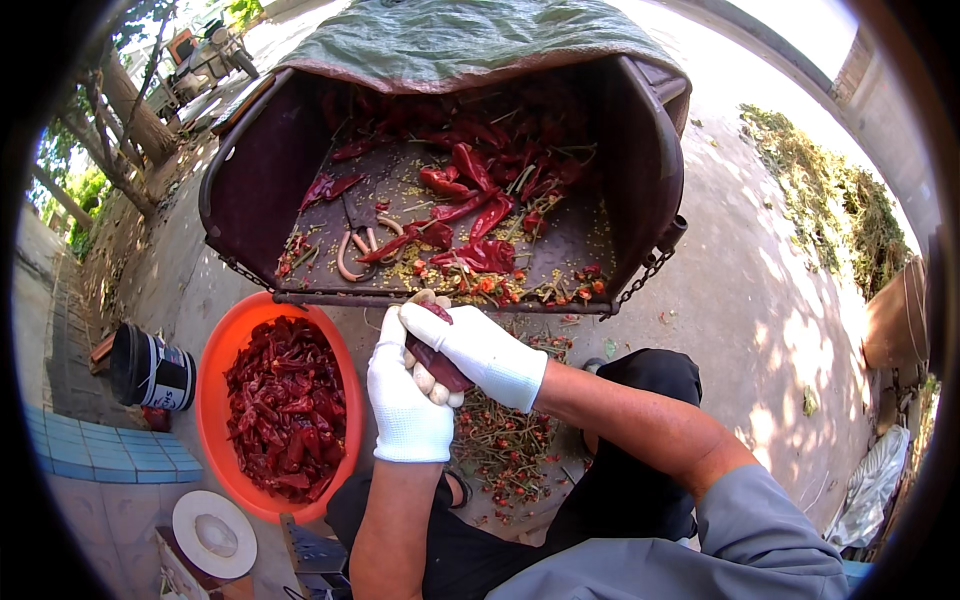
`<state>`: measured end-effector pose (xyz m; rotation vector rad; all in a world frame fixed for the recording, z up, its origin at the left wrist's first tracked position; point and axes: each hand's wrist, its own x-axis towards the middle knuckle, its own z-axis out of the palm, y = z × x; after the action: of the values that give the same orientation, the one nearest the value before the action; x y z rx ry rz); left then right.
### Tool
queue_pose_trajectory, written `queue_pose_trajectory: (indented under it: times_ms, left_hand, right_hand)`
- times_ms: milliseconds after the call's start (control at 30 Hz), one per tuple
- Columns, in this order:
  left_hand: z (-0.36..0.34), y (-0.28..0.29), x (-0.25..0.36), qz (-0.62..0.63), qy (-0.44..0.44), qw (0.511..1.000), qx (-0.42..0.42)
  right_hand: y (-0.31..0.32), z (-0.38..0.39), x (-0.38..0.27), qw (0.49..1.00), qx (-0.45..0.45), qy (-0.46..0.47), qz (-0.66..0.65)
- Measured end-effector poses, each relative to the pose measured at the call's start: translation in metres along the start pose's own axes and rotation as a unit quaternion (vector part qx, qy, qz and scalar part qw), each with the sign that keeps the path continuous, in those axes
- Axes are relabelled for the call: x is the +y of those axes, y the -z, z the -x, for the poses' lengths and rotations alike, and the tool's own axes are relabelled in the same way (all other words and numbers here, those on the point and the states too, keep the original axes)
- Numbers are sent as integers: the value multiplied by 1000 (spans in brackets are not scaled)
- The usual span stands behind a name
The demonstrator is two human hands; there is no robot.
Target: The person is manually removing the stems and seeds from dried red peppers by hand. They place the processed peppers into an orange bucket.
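Note:
Both my hands wear white gloves and meet just below the cart's front lip. My left hand (408, 400) and my right hand (465, 355) are closed round a dark red dried pepper (440, 362), partly hidden by the fingers. Beyond them, the open cart bed (250, 200) holds red peppers (485, 255), stems and scattered seeds, with pink-handled scissors (352, 255) lying among them. At lower left, an orange tub (215, 400) holds a heap of red pepper pieces. Stems and bits (505, 450) lie on the ground below my hands, between my legs.
A green tarp (460, 40) covers the cart's back. Left are a black bucket (150, 365), a blue-tiled step (100, 450), a white round object (215, 535), trees and a parked vehicle (205, 65). At right lie dried plants (800, 180), a brown container (890, 320) and a white sack (870, 490).

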<state>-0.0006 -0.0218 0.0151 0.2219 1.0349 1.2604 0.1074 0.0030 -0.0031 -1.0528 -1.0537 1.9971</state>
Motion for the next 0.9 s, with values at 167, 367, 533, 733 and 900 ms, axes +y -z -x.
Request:
queue_pose_trajectory:
  times_ms: [167,367,533,733,900]
  left_hand:
    - [1,-6,2,17,-9,1000,8]
    - [-6,11,0,-5,2,999,-42]
    - [-5,10,0,-7,-3,1000,-28]
    - [1,0,2,6,-2,1000,-5]
    - [1,-3,3,-3,-3,1000,7]
  right_hand:
    - [-3,0,-1,1000,7,24,12]
    - [-2,-4,3,1000,8,8,1]
    - [-3,-1,-1,1000,4,-10,12]
    - [-2,-4,2,1000,3,14,3]
    - [-3,-1,-1,1000,5,20,-3]
